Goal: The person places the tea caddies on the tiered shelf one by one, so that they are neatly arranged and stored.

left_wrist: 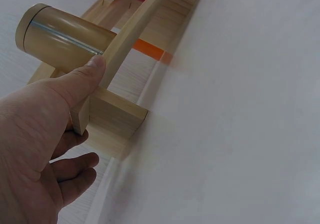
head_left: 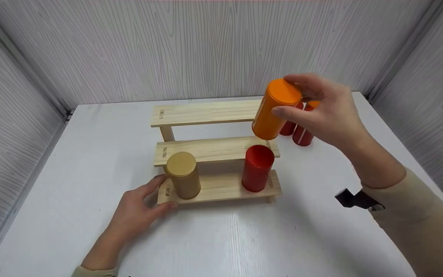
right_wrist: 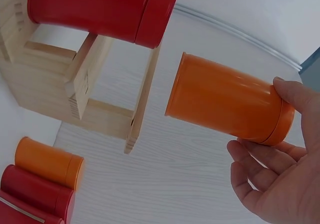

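My right hand (head_left: 327,109) pinches an orange canister (head_left: 271,115) near its lid, thumb on one side and fingers on the other. The canister is tilted in the air over the right end of a three-step wooden rack (head_left: 214,150). My left hand (head_left: 139,207) grips the left end of the lowest step, the thumb (left_wrist: 90,74) at its front edge. Beside that hand a gold canister (head_left: 185,177) stands upright on the lowest step. A red canister (head_left: 258,169) stands at the right end of the same step. In the right wrist view the held canister's lower end is apart from the rack.
Several more canisters, red (right_wrist: 37,189) and orange (right_wrist: 47,161), stand on the white table (head_left: 221,238) right of the rack, partly hidden by my right hand in the head view. Wood-patterned panels (head_left: 206,50) enclose the table at the back and sides.
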{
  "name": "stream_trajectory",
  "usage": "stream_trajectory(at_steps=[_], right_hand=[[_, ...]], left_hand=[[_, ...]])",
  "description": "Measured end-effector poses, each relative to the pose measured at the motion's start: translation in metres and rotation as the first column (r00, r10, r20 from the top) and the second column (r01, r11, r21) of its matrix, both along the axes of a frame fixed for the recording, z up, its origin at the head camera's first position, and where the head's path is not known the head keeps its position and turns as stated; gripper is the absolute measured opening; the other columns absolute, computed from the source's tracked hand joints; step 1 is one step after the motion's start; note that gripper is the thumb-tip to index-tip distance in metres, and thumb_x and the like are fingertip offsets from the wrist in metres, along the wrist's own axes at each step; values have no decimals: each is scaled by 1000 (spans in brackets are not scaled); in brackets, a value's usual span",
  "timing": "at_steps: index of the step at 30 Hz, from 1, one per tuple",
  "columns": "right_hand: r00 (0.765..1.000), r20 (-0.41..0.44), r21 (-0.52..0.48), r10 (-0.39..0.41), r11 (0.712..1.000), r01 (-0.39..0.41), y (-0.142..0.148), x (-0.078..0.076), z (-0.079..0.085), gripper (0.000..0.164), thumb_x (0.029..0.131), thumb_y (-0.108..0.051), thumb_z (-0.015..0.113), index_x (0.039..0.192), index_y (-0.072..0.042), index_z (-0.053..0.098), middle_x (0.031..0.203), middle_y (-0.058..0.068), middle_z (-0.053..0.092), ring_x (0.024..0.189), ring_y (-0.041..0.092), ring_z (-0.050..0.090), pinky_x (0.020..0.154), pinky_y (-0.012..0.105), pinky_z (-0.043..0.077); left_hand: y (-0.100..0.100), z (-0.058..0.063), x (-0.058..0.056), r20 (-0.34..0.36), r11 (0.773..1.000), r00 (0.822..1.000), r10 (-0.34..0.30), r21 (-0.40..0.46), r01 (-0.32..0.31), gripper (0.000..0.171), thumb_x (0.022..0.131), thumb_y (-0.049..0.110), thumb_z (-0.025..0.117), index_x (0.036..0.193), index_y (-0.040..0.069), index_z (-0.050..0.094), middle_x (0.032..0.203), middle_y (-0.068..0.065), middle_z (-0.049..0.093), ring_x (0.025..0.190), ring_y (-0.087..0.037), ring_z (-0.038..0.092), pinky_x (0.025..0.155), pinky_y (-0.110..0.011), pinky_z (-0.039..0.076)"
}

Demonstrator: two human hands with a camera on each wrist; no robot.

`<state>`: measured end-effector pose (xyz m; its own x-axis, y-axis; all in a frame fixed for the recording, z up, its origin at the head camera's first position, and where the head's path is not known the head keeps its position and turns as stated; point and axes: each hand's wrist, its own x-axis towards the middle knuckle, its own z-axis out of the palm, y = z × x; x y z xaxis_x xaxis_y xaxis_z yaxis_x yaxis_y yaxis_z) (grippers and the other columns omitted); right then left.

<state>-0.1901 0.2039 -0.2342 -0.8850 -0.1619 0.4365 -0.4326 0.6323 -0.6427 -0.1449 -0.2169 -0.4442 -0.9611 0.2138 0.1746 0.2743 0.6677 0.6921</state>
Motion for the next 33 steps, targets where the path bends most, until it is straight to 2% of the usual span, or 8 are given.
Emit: stream_trajectory(at_steps=[3,9,15,22,27,33], right_hand=[[999,29,-2,38,999,-38,-10,-5,0,59,90,-38,87,142,-18,68,125,-2,75,102,17,70,87,27,55],[988,60,-9,143,990,-143,-31,-14,-2,63,91,-36,87,145,-15,65,131,-4,73,111,14,68,93,31,56],[970,95,-24,224,975,-223,-56,-25,-4,62,91,-33,87,145,-14,64,130,-5,72,115,13,64,99,36,52],[940,145,-22,308,951,-308,-82,-36,-10,61,91,-34,86,145,-15,64,132,-7,71,119,10,63,101,37,52],[918,179,-41,353,935,-352,-99,-42,-14,62,91,-34,86,146,-17,64,132,-9,71,119,7,62,101,37,52],[899,173,-34,402,915,-403,-116,-51,-20,62,92,-32,85,148,-15,62,132,-11,70,117,5,62,100,37,52]], left_hand=[[0,0,0,3,1000,1000,1,-4,-1,77,86,44,90,152,20,61,152,-4,60,139,-35,57,115,-57,46],[0,1,1,17,1000,1000,5,-10,-5,78,85,48,89,153,22,60,151,-4,61,140,-35,57,116,-58,45],[0,2,1,17,1000,1000,6,-12,-6,78,85,48,89,153,23,60,152,-4,60,140,-34,57,116,-58,45],[0,0,-1,4,1000,1000,-2,-10,2,77,86,43,90,153,21,61,151,-5,61,138,-33,58,115,-57,46],[0,0,-1,21,1000,1000,-1,-16,2,80,86,49,89,154,20,60,152,-4,60,139,-34,58,115,-57,46],[-1,-1,-3,51,1000,999,11,-30,-10,86,83,59,87,155,22,58,153,-1,59,141,-30,56,116,-56,45]])
